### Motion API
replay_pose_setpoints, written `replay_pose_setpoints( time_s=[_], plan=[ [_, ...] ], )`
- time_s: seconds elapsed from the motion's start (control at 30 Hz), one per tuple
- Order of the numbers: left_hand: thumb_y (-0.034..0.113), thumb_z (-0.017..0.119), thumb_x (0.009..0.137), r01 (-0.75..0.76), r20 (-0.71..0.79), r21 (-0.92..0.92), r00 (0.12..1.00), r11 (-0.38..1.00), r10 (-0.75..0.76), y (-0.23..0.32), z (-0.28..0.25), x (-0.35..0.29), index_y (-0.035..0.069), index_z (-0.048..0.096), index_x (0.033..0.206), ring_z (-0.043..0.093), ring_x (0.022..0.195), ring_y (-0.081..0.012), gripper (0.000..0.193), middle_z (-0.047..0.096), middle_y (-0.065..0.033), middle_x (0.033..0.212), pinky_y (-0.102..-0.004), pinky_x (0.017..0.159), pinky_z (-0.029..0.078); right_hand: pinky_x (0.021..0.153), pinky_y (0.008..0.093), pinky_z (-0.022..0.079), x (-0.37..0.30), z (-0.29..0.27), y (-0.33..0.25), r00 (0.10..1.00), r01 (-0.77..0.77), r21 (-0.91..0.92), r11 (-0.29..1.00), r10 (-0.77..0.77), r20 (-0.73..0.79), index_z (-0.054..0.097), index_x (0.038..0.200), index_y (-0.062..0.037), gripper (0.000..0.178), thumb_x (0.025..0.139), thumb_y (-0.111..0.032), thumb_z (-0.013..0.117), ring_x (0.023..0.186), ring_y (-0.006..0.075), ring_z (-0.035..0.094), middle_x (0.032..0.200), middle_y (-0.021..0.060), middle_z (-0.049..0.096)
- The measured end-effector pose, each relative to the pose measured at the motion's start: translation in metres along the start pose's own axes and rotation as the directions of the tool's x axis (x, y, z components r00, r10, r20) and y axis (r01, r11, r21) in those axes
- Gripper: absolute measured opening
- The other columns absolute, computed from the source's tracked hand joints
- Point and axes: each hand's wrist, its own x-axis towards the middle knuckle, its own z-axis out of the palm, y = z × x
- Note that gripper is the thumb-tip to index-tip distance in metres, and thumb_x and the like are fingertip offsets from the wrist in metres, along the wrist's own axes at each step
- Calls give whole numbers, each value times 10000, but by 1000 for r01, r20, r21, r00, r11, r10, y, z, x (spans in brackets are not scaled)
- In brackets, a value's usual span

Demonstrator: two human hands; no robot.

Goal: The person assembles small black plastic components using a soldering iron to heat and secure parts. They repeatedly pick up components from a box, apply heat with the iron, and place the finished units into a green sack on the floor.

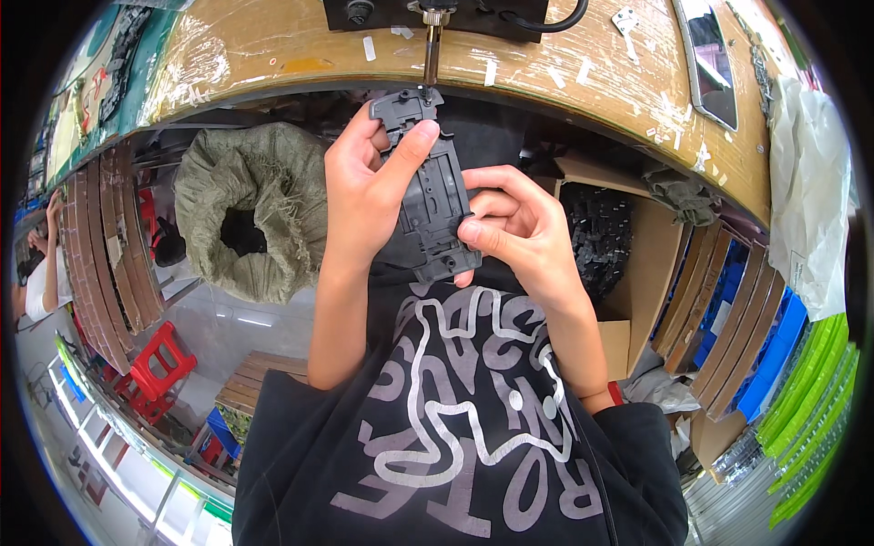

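Note:
Both hands hold a long black moulded plastic part (428, 196), with ribs, slots and small round holes on its upper face. My left hand (369, 177) is closed around its far left side, the thumb pressed on top. At its near right edge, my right hand (519, 223) pinches it between thumb and fingers; some fingertips are hidden beneath. A slim metal rod (432, 55) with a knurled collar points from a black machine (473, 16) toward the far end of the part. Whether its tip touches the part, I cannot tell for certain.
The worn wooden bench (291, 59) bears white scraps, a key-shaped piece (626, 25) and a phone (710, 68). A green woven sack (250, 209) stands open at left. On the right is a cardboard box (651, 273) of small black pieces. A red stool (162, 362) stands lower left.

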Motion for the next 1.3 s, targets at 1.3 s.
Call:
replay_pose_setpoints(
  time_s=[1.3],
  plan=[
    [161,581,800,306,74,101,947,947,-314,-13,2,-12,14,500,954,506,651,-38,228,559,-35,757,-172,535,403,490,247,522,-13,-30,14,997,-4,-99,995,-4,-80,448,1037,43,318,752,4,583,602,118,563,733,49,537]
  ],
)
